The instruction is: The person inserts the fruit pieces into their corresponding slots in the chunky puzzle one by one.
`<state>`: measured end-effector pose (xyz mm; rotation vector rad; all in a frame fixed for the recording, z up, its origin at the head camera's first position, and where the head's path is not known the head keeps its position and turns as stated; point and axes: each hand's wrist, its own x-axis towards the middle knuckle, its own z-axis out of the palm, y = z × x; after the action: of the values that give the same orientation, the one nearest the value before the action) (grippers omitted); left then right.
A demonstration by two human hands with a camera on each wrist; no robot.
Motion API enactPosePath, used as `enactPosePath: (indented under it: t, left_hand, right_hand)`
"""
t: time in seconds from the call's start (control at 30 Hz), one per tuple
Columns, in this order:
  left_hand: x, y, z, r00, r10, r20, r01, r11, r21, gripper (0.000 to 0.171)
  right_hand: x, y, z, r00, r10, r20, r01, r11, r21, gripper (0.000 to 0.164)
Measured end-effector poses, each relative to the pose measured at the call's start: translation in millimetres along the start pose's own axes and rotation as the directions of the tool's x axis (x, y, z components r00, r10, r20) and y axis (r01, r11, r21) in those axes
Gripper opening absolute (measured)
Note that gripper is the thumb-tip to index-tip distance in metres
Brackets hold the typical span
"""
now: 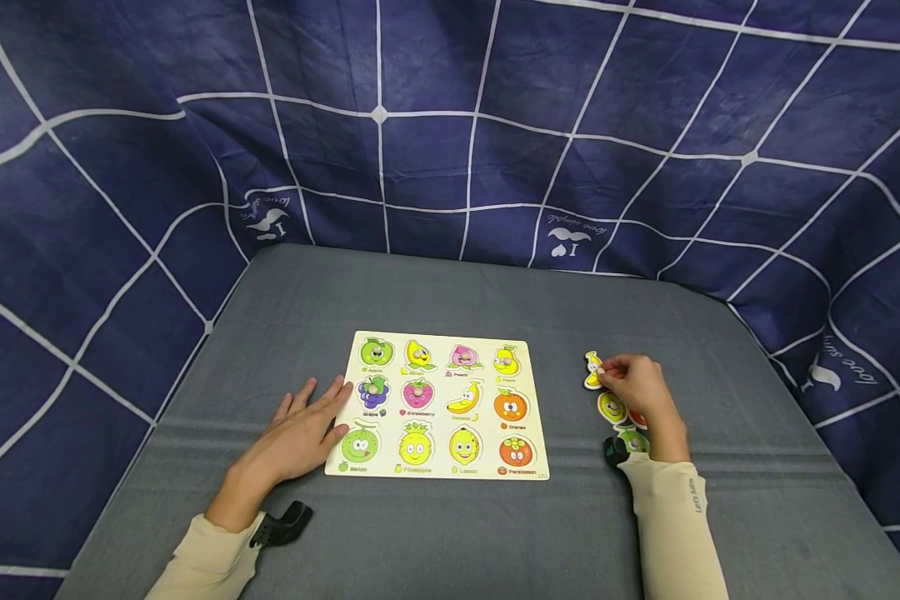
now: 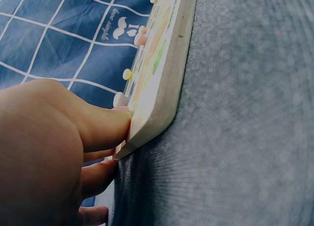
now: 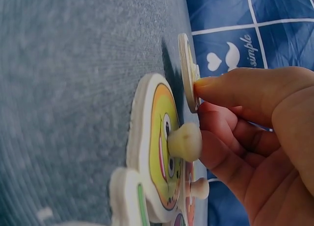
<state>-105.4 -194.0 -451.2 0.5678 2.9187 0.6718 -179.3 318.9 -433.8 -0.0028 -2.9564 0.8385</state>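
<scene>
A pale fruit puzzle board [image 1: 438, 421] lies flat on the table, with wooden knobs standing up on some of its pictures. My left hand [image 1: 300, 437] rests at its left edge, fingers fairly straight and spread. In the left wrist view the thumb [image 2: 105, 128] touches the board's edge [image 2: 169, 101]. To the right of the board, my right hand [image 1: 637, 387] pinches a yellow banana puzzle piece [image 1: 592, 369]. The right wrist view shows this piece [image 3: 186, 71] tilted and edge-on, its shadow on the cloth; the fingers cover its knob.
Below my right hand lie more knobbed pieces: a yellow smiling one [image 1: 611, 407], a red-orange one [image 1: 637, 419] and a green one [image 1: 633, 439], partly covered by the wrist. Grey cloth [image 1: 435, 292] covers the table. Blue white-lined fabric [image 1: 420, 158] hangs around it.
</scene>
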Motion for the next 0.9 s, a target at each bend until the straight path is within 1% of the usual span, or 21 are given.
enactPosePath:
  t: [0.23,0.67,0.9]
  left_hand:
    - [0.4,0.6,0.0,1.0,-0.008,0.004,0.008,1.0,0.01,0.059]
    - [1.2,-0.4,1.3,1.0,-0.012,0.009,0.012,1.0,0.011,0.06]
    - [1.6,-1.8,2.6,1.0,-0.009,0.001,0.009,1.0,0.01,0.06]
  right_hand:
    - [-1.3,-3.2,0.2,1.0,-0.022,0.004,0.022,1.0,0.013,0.015]
    - [-2.0,-7.5,3.8,1.0,-0.029,0.002,0.029,0.999,0.031,0.015]
    - [-0.8,-10.5,6.9,0.998,-0.062,-0.014,0.062,0.998,0.033,0.013]
